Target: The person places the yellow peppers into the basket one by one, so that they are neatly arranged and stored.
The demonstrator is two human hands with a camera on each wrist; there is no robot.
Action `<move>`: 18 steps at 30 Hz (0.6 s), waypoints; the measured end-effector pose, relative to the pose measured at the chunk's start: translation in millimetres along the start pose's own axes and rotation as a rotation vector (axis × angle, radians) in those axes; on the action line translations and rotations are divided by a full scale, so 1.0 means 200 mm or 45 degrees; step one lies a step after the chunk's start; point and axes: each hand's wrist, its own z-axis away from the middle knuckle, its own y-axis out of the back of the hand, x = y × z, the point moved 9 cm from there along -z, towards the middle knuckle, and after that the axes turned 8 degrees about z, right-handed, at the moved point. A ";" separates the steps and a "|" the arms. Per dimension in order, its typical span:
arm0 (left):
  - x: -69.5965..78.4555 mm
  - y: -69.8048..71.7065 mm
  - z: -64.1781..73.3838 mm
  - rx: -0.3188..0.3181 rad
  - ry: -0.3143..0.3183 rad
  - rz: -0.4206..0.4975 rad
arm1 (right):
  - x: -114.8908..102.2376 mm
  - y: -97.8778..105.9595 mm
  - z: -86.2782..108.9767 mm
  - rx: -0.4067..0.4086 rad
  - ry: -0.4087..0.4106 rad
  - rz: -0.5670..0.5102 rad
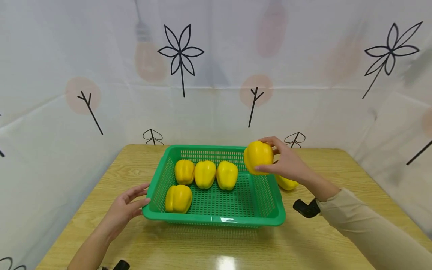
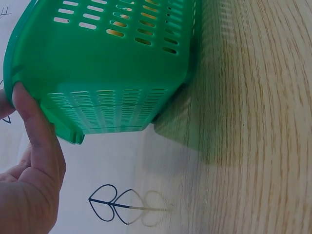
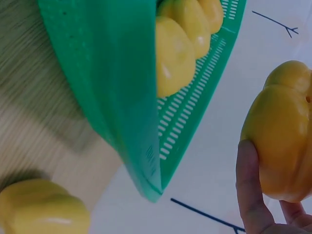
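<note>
My right hand (image 1: 288, 160) grips a yellow bell pepper (image 1: 258, 156) above the right end of a green plastic basket (image 1: 216, 219). In the right wrist view the same bell pepper (image 3: 282, 136) sits between the fingers and thumb, off the basket's side. Several more yellow peppers lie inside the basket: a row of three (image 1: 204, 174) toward the back and one (image 1: 178, 199) at the front left. My left hand (image 1: 123, 208) is at the basket's left rim; in the left wrist view, thumb and fingers (image 2: 36, 131) pinch that rim.
Another yellow pepper (image 1: 286, 182) lies on the wooden table (image 1: 324, 232) just right of the basket, partly hidden behind my right hand. A pale curtain (image 1: 216, 112) printed with plants hangs behind the table and along its sides.
</note>
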 end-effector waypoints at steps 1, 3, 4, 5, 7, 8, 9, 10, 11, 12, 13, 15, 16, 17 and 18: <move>0.00 0.00 0.00 0.000 0.001 0.002 | -0.01 -0.01 -0.01 -0.005 0.000 -0.002; 0.00 0.00 0.00 0.000 -0.002 0.003 | -0.03 -0.03 -0.02 -0.018 0.007 -0.013; 0.00 0.00 0.00 0.000 -0.002 0.003 | -0.04 -0.04 -0.03 -0.023 0.009 -0.015; 0.00 0.00 0.00 0.002 -0.002 0.003 | -0.05 -0.04 -0.03 -0.030 0.011 -0.015; 0.00 0.01 0.00 0.006 0.000 0.002 | -0.06 -0.06 -0.05 -0.044 0.016 -0.031; 0.00 0.01 0.00 0.007 0.000 0.001 | -0.07 -0.07 -0.05 -0.047 0.018 -0.032; 0.00 0.01 0.00 0.008 -0.001 -0.003 | -0.08 -0.08 -0.06 -0.049 0.020 -0.034; 0.00 0.01 0.00 0.009 -0.001 -0.005 | -0.08 -0.09 -0.07 -0.051 0.020 -0.037; 0.00 0.01 0.00 0.007 -0.003 -0.006 | -0.09 -0.10 -0.08 -0.053 0.024 -0.046; 0.00 0.00 0.00 0.006 -0.004 -0.007 | -0.09 -0.11 -0.08 -0.056 0.025 -0.055; 0.00 0.00 0.00 0.004 -0.007 -0.008 | -0.10 -0.12 -0.09 -0.060 0.026 -0.065; 0.00 0.00 0.00 0.002 -0.009 -0.009 | -0.11 -0.14 -0.11 -0.071 0.026 -0.094; 0.00 0.00 -0.01 0.000 -0.009 -0.009 | -0.11 -0.15 -0.11 -0.077 0.028 -0.106; 0.00 0.00 -0.01 0.001 -0.008 -0.009 | -0.12 -0.16 -0.12 -0.083 0.030 -0.115; -0.01 0.00 -0.01 0.003 -0.006 -0.010 | -0.13 -0.17 -0.13 -0.088 0.032 -0.123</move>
